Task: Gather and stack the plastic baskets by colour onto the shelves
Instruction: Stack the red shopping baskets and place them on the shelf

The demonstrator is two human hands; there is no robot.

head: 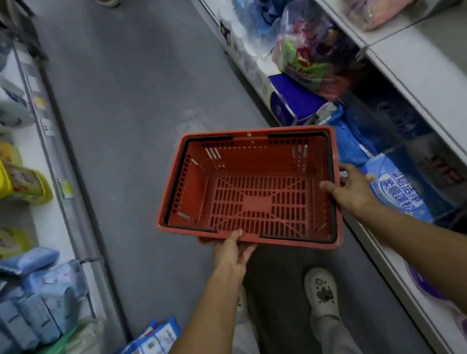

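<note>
A grey floor [123, 82] runs between stocked aisles. Blue tissue packs [394, 189] lie right, yellow pouches [18, 181] left, a white clog [321, 293] below

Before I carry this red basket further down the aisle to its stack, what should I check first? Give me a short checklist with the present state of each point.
1. Left hand grips the near rim of the red basket: ok.
2. Right hand holds the right rim, thumb over the edge: ok.
3. Basket is empty: ok, only the slotted bottom shows.
4. Black handles folded down along the rim: ok.
5. Aisle floor ahead free of obstacles: ok as far as visible; the picture is blurred.
6. A stack of red baskets to put it on: cannot tell, none in view.
</note>
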